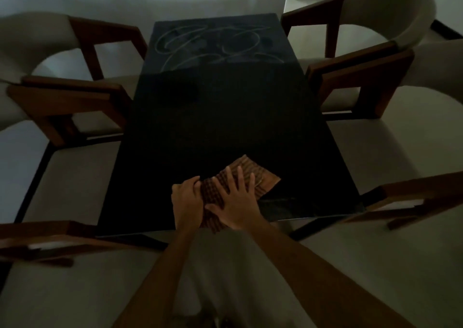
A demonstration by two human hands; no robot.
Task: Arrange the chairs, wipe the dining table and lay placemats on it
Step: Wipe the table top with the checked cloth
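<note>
Pressing the striped cloth with spread right-hand fingers while left-hand fingers pinch its edge risks it bunching and dragging off the near worktop edge.

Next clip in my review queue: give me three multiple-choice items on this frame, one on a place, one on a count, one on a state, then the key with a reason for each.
1. Where does the checked cloth lie on the black dining table?
A. near edge
B. far end
C. left edge, midway

2. How many hands touch the cloth?
A. none
B. one
C. two

3. How does the right hand lie?
A. clenched in a fist
B. flat, fingers spread on the cloth
C. lifted off the table

Key:
1 A, the cloth sits by the table edge closest to the person.
2 C, the left hand holds the cloth's left side while the right hand rests on it.
3 B, its fingers are straight and fanned over the fabric.
</note>
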